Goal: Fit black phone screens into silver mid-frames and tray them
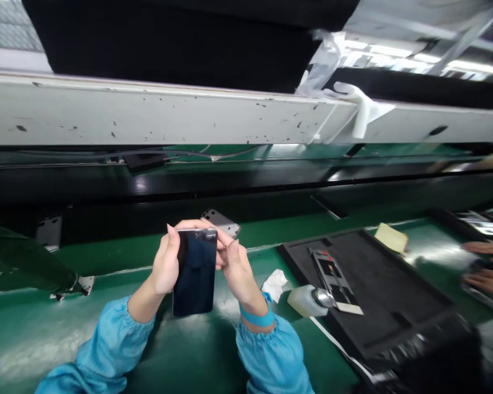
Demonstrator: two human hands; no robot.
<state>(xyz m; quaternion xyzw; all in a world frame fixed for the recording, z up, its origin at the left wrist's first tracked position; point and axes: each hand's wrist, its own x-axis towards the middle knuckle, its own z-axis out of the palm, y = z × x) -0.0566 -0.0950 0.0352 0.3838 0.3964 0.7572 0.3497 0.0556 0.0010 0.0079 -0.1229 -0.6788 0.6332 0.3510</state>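
Note:
A dark, glossy smartphone (195,273) is held upright above the green bench, its black face turned toward me. My left hand (166,262) grips its left edge, thumb along the side and fingers passing behind the top. At the upper right corner, my right hand (235,268) has its fingers closed against the phone's edge; part of them is hidden behind it. A blue band circles my right wrist. Just beyond the hands lies a pale phone housing (222,221). To the right are a crumpled white tissue (274,284) and a translucent bottle (307,302) with a metal top.
A black foam mat (388,290) carries an opened phone frame (332,276). A yellow pad (391,238) sits at its far edge. Another person's hand (488,273) is at far right. A white beam (168,117) crosses above; a green post (28,260) stands left.

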